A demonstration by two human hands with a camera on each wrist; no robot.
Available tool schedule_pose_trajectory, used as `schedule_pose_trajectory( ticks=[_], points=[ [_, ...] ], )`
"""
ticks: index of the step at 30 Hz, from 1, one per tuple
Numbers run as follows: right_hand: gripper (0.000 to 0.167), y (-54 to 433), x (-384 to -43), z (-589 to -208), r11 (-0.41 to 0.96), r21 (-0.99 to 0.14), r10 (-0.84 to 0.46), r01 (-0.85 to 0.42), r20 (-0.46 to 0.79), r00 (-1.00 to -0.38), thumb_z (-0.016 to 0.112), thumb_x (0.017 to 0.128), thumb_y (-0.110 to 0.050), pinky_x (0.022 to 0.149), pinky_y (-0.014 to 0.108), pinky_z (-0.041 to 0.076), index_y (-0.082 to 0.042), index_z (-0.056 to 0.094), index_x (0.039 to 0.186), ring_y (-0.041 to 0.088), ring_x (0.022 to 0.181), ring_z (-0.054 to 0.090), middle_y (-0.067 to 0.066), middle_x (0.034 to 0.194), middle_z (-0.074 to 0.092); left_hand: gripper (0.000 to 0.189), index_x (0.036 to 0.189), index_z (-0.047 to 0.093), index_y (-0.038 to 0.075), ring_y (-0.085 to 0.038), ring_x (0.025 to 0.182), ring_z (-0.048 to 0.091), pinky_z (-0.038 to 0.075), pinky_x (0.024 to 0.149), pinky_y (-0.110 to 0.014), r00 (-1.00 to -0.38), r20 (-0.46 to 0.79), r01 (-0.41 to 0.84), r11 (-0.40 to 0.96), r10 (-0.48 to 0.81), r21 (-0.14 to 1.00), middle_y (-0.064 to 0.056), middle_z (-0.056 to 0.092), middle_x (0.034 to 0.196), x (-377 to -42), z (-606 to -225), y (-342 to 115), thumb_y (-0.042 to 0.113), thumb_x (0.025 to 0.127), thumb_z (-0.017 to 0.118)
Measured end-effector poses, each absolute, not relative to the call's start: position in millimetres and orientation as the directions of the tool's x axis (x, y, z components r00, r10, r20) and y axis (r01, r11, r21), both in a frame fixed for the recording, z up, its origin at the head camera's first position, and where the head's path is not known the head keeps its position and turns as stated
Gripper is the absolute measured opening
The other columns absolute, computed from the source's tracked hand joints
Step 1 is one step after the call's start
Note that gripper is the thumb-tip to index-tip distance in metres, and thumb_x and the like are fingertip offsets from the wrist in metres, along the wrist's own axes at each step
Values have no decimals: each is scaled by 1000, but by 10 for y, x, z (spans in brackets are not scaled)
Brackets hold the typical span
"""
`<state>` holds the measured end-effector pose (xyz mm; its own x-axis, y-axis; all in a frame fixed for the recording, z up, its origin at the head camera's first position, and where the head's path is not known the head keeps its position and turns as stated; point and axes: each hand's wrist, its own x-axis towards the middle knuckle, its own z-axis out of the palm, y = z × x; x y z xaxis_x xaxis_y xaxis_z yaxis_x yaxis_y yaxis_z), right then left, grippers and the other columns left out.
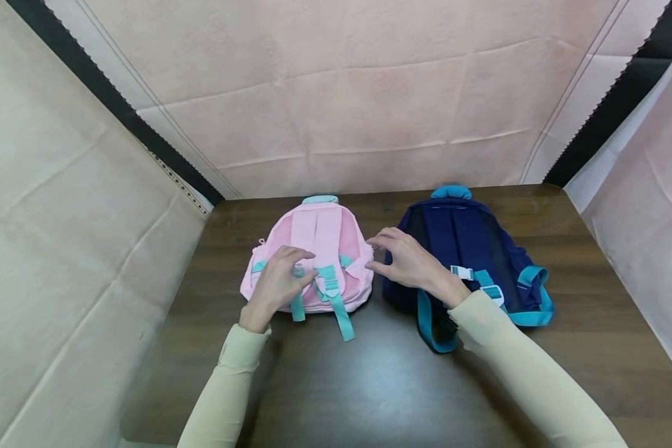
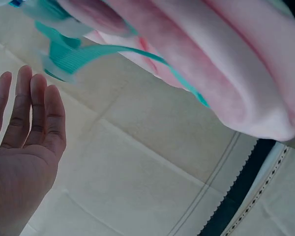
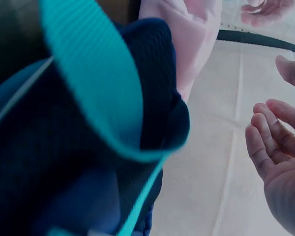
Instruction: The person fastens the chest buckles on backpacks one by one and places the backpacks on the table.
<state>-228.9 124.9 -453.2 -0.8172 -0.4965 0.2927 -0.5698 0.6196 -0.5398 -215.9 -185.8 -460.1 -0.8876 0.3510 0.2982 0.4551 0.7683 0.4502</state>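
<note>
Since pink backpack (image 1: 331,239) and navy backpack (image 1: 475,242) at its 3 o'clock look laid front-down on table (image 1: 358,398), teal straps (image 1: 342,318) face up imo. Left hand (image 1: 280,278) at pink's 8, right hand (image 1: 410,261) at its 3, both loosely parted, gripping nothing, probably spaced to pink's width.

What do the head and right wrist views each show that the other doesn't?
Only the head view shows both sleeves and the teal straps on the pink bag. Only the right wrist view shows the right palm. Both share the pink bag, the navy bag, the left hand and the right hand.
</note>
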Motion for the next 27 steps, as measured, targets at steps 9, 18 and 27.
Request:
schedule_pose_trajectory(
  ticks=[9,18,27],
  points=[
    [49,996,-2344,-4622,618,-559,-535,-553,217,-817,82,98,-27,99,47,62,0,72,138,30,115,65,17,132,74,38,125,79,4,-36,125,68,60,107,-54,-926,212,375,818,312,436,-16,77,131,-2171,-4610,-2046,18,92,89],
    [48,748,-2415,-4696,603,-574,-569,-555,179,-803,83,97,-26,110,49,60,0,74,136,32,125,65,17,135,74,38,125,79,3,-36,123,69,59,109,-53,-932,193,362,824,308,436,-17,78,129,-2179,-4655,-2121,20,92,89],
    [50,496,-2474,-4711,602,-534,-625,-594,148,-767,85,96,-29,107,44,62,0,74,135,30,120,66,16,132,75,38,124,79,3,-34,118,71,61,107,-51,-942,165,335,842,292,423,-17,79,127,-2171,-4675,-2173,22,92,90]
  ],
)
